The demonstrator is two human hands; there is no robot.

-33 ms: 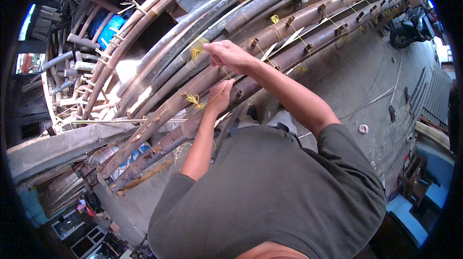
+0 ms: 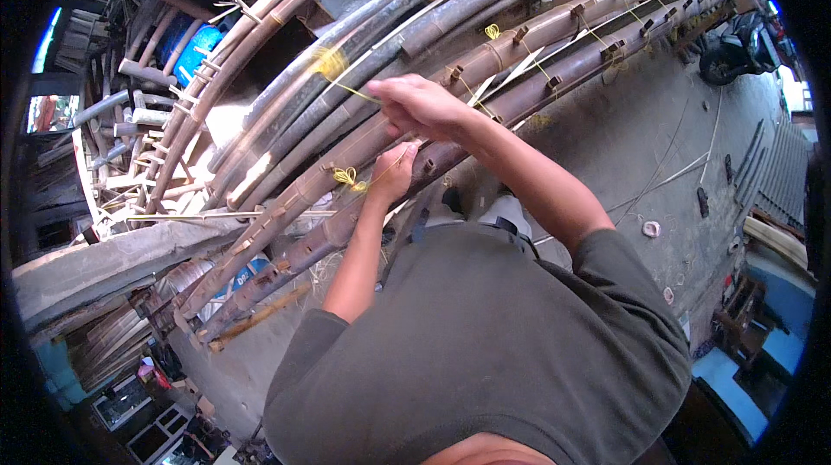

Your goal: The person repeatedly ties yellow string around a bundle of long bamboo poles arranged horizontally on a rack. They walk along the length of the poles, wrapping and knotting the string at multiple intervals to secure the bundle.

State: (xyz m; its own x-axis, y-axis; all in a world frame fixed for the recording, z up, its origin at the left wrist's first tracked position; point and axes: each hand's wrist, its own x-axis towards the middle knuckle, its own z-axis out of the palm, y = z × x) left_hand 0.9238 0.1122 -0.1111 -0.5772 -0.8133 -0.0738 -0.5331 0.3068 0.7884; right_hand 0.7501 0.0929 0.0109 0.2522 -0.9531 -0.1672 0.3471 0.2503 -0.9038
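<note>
My right hand [image 2: 421,107] is closed on a strand of yellow string [image 2: 353,90]. A loose bundle of the yellow string [image 2: 330,61], smeared by motion, swings out to the left of that hand. Just below, my left hand [image 2: 394,172] pinches string close to the brown bamboo pole [image 2: 363,151]; its fingertips are partly hidden. A second bamboo pole [image 2: 450,153] runs alongside on the near side. Short wooden pegs and string ties join the two poles farther right. Another yellow string bundle [image 2: 349,177] lies by my left wrist.
Grey curved poles [image 2: 433,29] lie beyond the work. At the far left are a pegged bamboo frame [image 2: 195,101] and a blue drum [image 2: 197,54]. A low concrete ledge [image 2: 130,257] stands at left, a motorbike [image 2: 736,54] at far right.
The string bundle has swung left and slightly up from my right hand, showing a stretch of strand between them. My left hand has hardly moved.
</note>
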